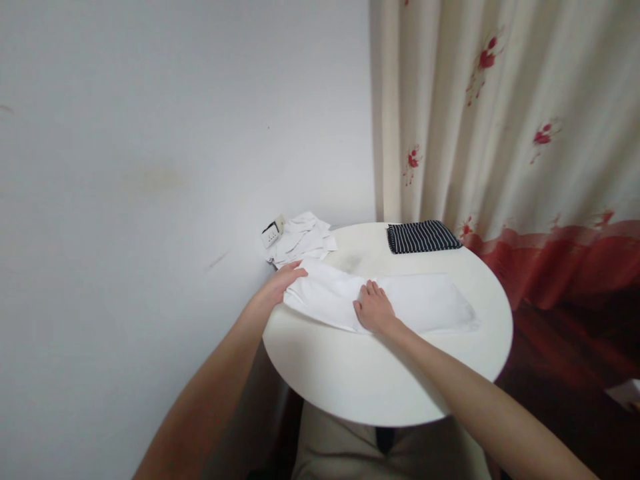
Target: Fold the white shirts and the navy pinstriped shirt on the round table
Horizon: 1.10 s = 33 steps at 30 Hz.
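A long, folded piece of white cloth (425,301), perhaps a garment, lies across the round white table (360,387). My left hand (286,283) grips its left end, thumb on top and the other fingers mostly hidden beneath, and that end looks slightly raised. Flat on the middle of the cloth rests my right hand (375,308), palm down with fingers stretched out. The cloth's right end lies spread toward the table's right side.
A crumpled white cloth pile (303,238) sits at the table's back left, by a white socket (271,235) at the wall. A folded black-and-white striped cloth (424,237) lies at the back right. The wall borders the left; a flowered curtain (500,133) hangs behind.
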Available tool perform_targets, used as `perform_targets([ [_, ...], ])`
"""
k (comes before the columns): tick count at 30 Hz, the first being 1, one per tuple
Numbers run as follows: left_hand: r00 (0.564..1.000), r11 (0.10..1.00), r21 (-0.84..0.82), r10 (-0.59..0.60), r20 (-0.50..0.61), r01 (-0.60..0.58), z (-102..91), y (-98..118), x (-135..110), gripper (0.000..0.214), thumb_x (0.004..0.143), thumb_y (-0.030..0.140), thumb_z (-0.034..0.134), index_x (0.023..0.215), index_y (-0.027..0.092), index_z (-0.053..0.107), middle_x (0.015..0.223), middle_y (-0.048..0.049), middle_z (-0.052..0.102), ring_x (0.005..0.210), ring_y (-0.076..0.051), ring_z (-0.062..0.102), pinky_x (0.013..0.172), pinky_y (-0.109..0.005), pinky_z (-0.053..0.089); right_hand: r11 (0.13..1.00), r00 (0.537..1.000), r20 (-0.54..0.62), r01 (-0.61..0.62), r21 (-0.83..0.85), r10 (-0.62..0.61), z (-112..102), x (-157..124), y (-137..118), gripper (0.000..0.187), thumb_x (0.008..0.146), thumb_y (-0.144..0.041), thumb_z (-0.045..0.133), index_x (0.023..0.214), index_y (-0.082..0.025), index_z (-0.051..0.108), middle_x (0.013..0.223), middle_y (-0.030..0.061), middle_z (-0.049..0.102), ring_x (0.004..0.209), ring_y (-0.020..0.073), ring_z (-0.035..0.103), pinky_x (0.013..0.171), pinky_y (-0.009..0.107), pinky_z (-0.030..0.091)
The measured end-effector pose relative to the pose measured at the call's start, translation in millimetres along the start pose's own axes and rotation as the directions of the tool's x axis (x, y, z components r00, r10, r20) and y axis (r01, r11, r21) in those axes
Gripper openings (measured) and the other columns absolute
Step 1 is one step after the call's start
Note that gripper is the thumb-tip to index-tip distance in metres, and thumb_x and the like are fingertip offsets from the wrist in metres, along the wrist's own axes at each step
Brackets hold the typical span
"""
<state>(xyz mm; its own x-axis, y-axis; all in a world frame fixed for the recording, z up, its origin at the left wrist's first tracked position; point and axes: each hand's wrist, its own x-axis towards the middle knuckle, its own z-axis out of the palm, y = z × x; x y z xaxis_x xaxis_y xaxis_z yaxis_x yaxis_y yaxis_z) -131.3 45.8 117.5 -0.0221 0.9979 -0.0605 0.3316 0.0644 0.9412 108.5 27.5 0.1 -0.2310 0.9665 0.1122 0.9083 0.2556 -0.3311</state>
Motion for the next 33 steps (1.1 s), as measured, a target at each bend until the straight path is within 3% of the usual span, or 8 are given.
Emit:
perform_targets([
  [6, 0.995, 0.996, -0.077, 0.049, 0.085, -0.043, 47.0, 65.0, 4.9, 0.061, 0.070, 0.017, 0.063, 0.131, 0.017, 0.059, 0.099, -0.0092, 0.076, 0.079, -0.023, 0.072, 0.067, -0.030, 0.055, 0.894, 0.999, -0.020, -0.018, 0.447, 0.030, -13.5, 13.1, 12.1, 0.042, 0.099, -0.035, 0.040, 0.117, -0.009, 0.068, 0.139, 0.0210, 0.059, 0.134, 0.0286, 0.050, 0.112, 0.038, 0.034],
  [9, 0.986, 0.994, -0.062, 0.102, 0.134, -0.095, 95.1, 86.2, 1.1, 0.062, 0.071, 0.014, 0.060, 0.133, 0.015, 0.056, 0.097, -0.0087, 0.074, 0.075, -0.018, 0.070, 0.061, -0.025, 0.051, 0.804, 0.998, -0.009, -0.047, 0.593, 0.065, -31.0, 23.2, 29.5, 0.060, 0.104, -0.043, 0.017, 0.112, -0.012, 0.068, 0.117, 0.0161, 0.072, 0.106, 0.0223, 0.067, 0.089, 0.032, 0.051],
  [13, 0.978, 0.995, -0.047, 0.097, 0.183, -0.090, 162.9, 90.4, -2.7, 0.060, 0.075, 0.013, 0.061, 0.134, 0.014, 0.052, 0.081, -0.0036, 0.069, 0.060, -0.013, 0.062, 0.053, -0.021, 0.045, 0.290, 0.957, -0.144, 0.067, 0.955, 0.252, -57.9, 27.5, 52.4, 0.071, 0.096, -0.068, 0.023, 0.112, -0.014, 0.066, 0.108, 0.0134, 0.072, 0.082, 0.0191, 0.070, 0.067, 0.027, 0.054],
  [15, 0.972, 0.995, -0.046, 0.093, 0.216, -0.085, 190.9, 82.0, -2.0, 0.062, 0.077, 0.014, 0.064, 0.137, 0.014, 0.047, 0.073, 0.0005, 0.064, 0.053, -0.010, 0.056, 0.050, -0.019, 0.040, 0.146, 0.933, -0.168, 0.126, 0.981, 0.320, -68.8, 25.4, 63.6, 0.070, 0.088, -0.077, 0.034, 0.098, -0.016, 0.068, 0.088, 0.0086, 0.073, 0.070, 0.0189, 0.066, 0.059, 0.027, 0.050],
  [20, 0.936, 0.989, -0.099, 0.137, 0.324, -0.110, 226.8, 47.0, 5.0, 0.049, 0.097, 0.029, 0.048, 0.143, 0.015, 0.043, 0.063, 0.0060, 0.053, 0.044, -0.007, 0.041, 0.044, -0.017, 0.029, 0.218, 0.926, -0.130, 0.053, 0.975, 0.354, -82.8, 16.9, 95.2, 0.051, 0.070, -0.067, 0.067, 0.067, -0.016, 0.063, 0.052, 0.0002, 0.058, 0.054, 0.0166, 0.054, 0.052, 0.027, 0.040],
  [25, 0.911, 0.984, -0.179, 0.090, 0.402, -0.018, 216.6, 22.9, 12.9, 0.053, 0.092, 0.022, 0.048, 0.145, 0.017, 0.045, 0.080, 0.0019, 0.061, 0.045, -0.005, 0.043, 0.042, -0.018, 0.025, 0.331, 0.948, 0.035, -0.145, 0.933, 0.316, -81.3, 12.0, 114.3, 0.022, 0.067, -0.035, 0.069, 0.068, -0.013, 0.067, 0.052, -0.0008, 0.058, 0.049, 0.0132, 0.050, 0.048, 0.024, 0.035],
  [29, 0.924, 0.940, -0.144, 0.333, 0.187, -0.310, 194.8, 9.9, 22.7, 0.032, 0.090, 0.019, 0.050, 0.115, 0.014, 0.069, 0.093, -0.0051, 0.070, 0.065, -0.010, 0.059, 0.055, -0.020, 0.042, 0.389, 0.926, 0.019, -0.177, 0.904, 0.376, -83.9, 12.6, 117.8, 0.010, 0.064, -0.024, 0.061, 0.063, -0.014, 0.064, 0.049, -0.0024, 0.053, 0.046, 0.0118, 0.046, 0.045, 0.023, 0.030],
  [33, 0.771, 0.768, 0.094, 0.636, -0.006, -0.633, 181.2, -12.1, 31.7, 0.024, 0.090, 0.016, 0.052, 0.099, 0.018, 0.074, 0.103, -0.0064, 0.073, 0.102, -0.018, 0.065, 0.093, -0.033, 0.050, 0.475, 0.929, -0.060, -0.131, 0.870, 0.365, -95.6, 14.5, 128.1, 0.017, 0.070, -0.030, 0.057, 0.070, -0.015, 0.066, 0.057, -0.0001, 0.058, 0.054, 0.0148, 0.053, 0.050, 0.023, 0.035],
])
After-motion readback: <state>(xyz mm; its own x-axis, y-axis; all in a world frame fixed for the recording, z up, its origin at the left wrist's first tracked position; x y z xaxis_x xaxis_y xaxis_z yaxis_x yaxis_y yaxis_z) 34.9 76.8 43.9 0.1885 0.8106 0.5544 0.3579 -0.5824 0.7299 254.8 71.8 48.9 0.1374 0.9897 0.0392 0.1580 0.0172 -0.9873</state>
